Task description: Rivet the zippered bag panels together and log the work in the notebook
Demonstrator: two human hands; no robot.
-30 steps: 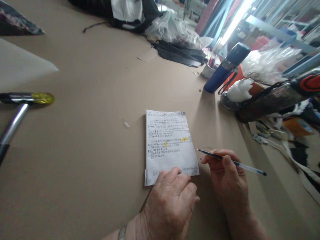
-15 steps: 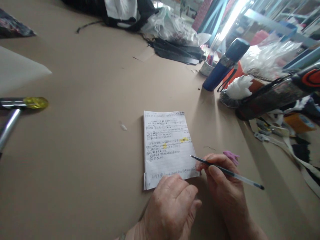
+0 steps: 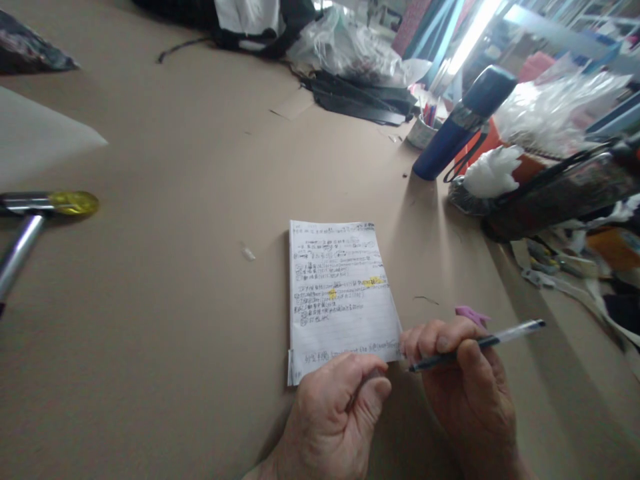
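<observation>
A small notepad (image 3: 345, 333) with handwritten lines and yellow highlighter marks lies on the table in the head view. My left hand (image 3: 335, 413) rests over its bottom edge, fingers curled and thumb near the index finger; whether something small is between them is hidden. At the pad's lower right corner, my right hand (image 3: 465, 380) is closed around a pen (image 3: 510, 333) with a clear barrel. The pen's dark tip points left and slightly down, towards my left hand, apart from the paper. A purple piece (image 3: 473, 315) shows just behind my right fingers.
A hammer (image 3: 30, 233) with a yellow head end lies at the left, below a white sheet (image 3: 45, 137). Standing at the right are a blue flask (image 3: 465, 123), a pen cup (image 3: 423, 133) and a dark bottle (image 3: 560, 193). Black strips (image 3: 360, 100) and plastic bags lie at the back.
The pen has swung in my right hand: its tip has dropped from above the pad's right edge towards my left hand. My left hand has turned, its thumb and index finger drawn together.
</observation>
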